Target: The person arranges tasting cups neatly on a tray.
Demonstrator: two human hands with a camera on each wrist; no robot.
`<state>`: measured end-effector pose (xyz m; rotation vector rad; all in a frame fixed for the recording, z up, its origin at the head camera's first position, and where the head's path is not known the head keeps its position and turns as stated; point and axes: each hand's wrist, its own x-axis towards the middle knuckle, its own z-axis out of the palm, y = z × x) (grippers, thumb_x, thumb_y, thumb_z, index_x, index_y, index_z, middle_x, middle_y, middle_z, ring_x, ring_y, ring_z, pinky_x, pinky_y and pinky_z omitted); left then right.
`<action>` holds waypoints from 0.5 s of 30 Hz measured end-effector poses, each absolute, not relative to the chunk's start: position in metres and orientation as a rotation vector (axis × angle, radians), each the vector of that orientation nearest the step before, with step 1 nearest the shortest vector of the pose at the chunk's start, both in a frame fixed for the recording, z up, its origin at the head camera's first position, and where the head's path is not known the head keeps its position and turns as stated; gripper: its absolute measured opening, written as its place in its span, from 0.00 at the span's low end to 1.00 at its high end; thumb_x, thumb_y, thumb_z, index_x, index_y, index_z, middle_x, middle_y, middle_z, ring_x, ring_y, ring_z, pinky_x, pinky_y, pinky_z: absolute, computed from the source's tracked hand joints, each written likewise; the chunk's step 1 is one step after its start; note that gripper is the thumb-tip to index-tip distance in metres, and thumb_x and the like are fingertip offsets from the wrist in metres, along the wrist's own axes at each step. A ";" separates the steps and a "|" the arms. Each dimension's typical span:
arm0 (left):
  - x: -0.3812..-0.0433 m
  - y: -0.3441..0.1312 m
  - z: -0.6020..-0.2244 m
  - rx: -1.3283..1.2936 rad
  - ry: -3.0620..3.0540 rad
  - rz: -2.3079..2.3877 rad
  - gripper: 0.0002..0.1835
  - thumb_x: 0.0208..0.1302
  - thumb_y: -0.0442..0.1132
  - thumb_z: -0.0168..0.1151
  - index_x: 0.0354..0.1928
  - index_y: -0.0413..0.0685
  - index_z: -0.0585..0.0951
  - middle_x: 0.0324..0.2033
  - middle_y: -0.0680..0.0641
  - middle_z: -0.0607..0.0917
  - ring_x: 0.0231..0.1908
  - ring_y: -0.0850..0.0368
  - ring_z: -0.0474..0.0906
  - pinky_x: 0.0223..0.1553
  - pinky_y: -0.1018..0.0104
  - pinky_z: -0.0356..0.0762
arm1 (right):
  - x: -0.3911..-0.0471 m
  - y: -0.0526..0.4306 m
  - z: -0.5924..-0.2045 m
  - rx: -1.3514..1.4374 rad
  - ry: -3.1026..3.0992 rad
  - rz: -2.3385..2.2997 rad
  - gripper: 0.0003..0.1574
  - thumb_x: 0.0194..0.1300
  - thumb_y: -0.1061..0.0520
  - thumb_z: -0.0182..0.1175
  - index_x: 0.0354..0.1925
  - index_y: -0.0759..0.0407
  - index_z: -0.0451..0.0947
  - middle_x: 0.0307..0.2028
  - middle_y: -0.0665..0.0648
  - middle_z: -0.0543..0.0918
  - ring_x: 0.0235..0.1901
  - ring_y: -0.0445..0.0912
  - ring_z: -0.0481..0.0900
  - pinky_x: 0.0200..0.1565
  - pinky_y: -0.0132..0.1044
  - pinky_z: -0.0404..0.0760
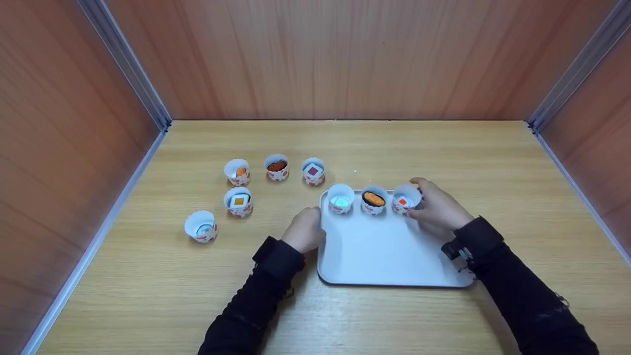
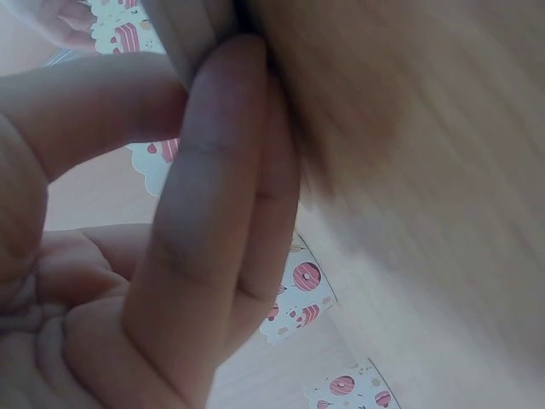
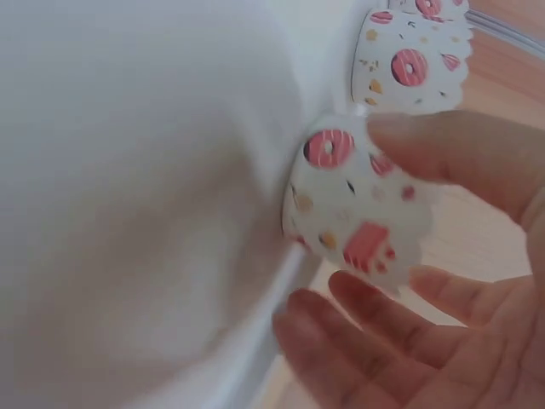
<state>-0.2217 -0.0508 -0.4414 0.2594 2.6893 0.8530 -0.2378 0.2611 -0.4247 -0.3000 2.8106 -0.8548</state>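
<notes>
My left hand [image 1: 304, 230] pinches the left edge of a white tray [image 1: 379, 256], its thumb and fingers at the rim in the left wrist view. At the tray's far right corner, my right hand [image 1: 440, 204] holds a paper cup [image 1: 407, 198] with a small red-orange square inside. Thumb and fingers lie on opposite sides of this printed cup [image 3: 353, 200] in the right wrist view. Beside it along the tray's far edge stand a cup with an orange-topped, dark-sided piece [image 1: 373, 200] and a cup with a pale green piece [image 1: 341, 198].
Left of the tray, several more printed cups stand on the wooden table [image 1: 148, 296]. Among them are one with a purple square [image 1: 313, 171], one with a brown filling [image 1: 276, 167] and one with a yellow square [image 1: 238, 201]. Wooden panels [image 1: 335, 59] enclose the back and sides.
</notes>
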 end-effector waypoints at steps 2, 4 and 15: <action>-0.221 -0.051 -0.442 0.289 2.705 0.843 0.17 0.58 0.25 0.56 0.50 0.32 0.77 0.42 0.39 0.83 0.36 0.52 0.74 0.46 0.55 0.78 | -0.229 0.269 -0.422 -0.313 2.859 -0.805 0.49 0.62 0.53 0.65 0.72 0.69 0.53 0.63 0.75 0.69 0.61 0.66 0.70 0.59 0.62 0.70; -0.221 -0.051 -0.441 0.315 2.719 0.835 0.16 0.57 0.24 0.56 0.49 0.32 0.77 0.41 0.39 0.83 0.35 0.52 0.73 0.44 0.56 0.77 | -0.220 0.278 -0.421 -0.306 2.894 -0.755 0.47 0.64 0.51 0.63 0.71 0.70 0.55 0.61 0.75 0.70 0.59 0.67 0.71 0.57 0.63 0.71; -0.220 -0.052 -0.442 0.334 2.746 0.791 0.15 0.57 0.26 0.57 0.48 0.31 0.77 0.40 0.38 0.82 0.35 0.51 0.73 0.45 0.54 0.77 | -0.193 0.327 -0.431 -0.097 2.782 -0.798 0.40 0.68 0.50 0.59 0.66 0.73 0.58 0.50 0.72 0.74 0.47 0.61 0.78 0.41 0.45 0.80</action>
